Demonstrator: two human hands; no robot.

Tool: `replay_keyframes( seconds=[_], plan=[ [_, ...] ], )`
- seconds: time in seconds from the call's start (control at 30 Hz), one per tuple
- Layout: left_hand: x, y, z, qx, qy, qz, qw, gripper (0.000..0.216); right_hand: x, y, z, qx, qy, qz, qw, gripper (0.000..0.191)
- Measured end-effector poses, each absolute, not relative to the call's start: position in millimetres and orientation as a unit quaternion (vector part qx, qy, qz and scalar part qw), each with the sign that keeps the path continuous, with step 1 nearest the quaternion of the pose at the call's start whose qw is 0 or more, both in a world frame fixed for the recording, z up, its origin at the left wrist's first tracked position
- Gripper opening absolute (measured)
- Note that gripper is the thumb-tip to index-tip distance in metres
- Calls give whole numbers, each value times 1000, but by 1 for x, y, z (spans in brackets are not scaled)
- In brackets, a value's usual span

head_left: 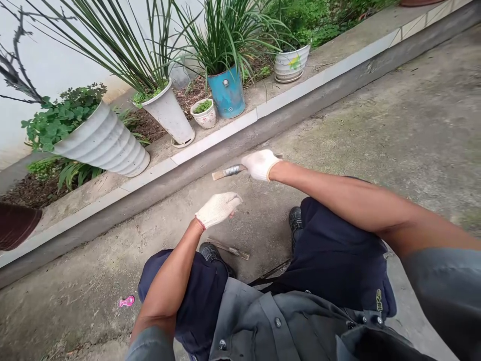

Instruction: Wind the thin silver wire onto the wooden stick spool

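My right hand [259, 164], in a white knit glove, is closed round a wooden stick with silvery wire [233, 170] wound about it. The stick's bare end points left, and a bit of its other end shows behind the wrist. Lower and to the left, my left hand [218, 209], gloved too, has its fingers pinched together, apart from the stick. Anything between those fingertips is too fine to make out. On the ground by my left shoe [211, 252] lies a second wooden stick [229, 248] with a wound band near one end.
A low tiled kerb [216, 138] runs across in front of me. On it stand a ribbed white pot [108, 143], a tall white pot [171, 113], a blue metal bucket [227, 93] and smaller pots. A pink object [127, 301] lies on the concrete at lower left.
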State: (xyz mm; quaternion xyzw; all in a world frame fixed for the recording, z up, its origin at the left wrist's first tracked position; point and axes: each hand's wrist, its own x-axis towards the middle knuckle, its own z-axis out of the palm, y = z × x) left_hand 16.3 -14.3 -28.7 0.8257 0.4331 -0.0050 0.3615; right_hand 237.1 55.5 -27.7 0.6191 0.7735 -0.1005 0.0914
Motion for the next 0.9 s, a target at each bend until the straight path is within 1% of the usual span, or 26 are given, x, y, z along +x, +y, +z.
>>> replay_keyframes(
  seconds=[0.13, 0.3, 0.4, 0.5, 0.57, 0.63, 0.7, 0.8, 0.9],
  plan=[
    [9, -7, -23, 824, 466, 18, 321, 36, 232, 52, -36, 593, 789, -93, 133, 34],
    [-5, 10, -26, 818, 522, 60, 234, 36, 236, 42, -38, 443, 863, -145, 196, 26],
    [-6, 17, -31, 812, 523, 76, 249, 34, 242, 34, -31, 364, 888, -226, 169, 16],
    [-1, 16, -34, 807, 508, 88, 288, 31, 246, 30, -21, 360, 862, -343, 98, 20],
    [4, 11, -35, 803, 501, 85, 312, 33, 247, 31, -15, 389, 835, -388, 41, 24],
    [7, 4, -35, 799, 485, 79, 346, 41, 247, 34, -12, 427, 824, -371, -9, 26],
    [9, -2, -35, 806, 457, 70, 369, 46, 246, 41, -15, 469, 829, -304, -30, 29],
    [10, -8, -34, 820, 432, 33, 375, 45, 245, 50, -23, 525, 828, -195, -15, 32],
    [10, -11, -34, 823, 424, -6, 378, 44, 244, 57, -31, 574, 806, -143, 21, 33]
  ],
)
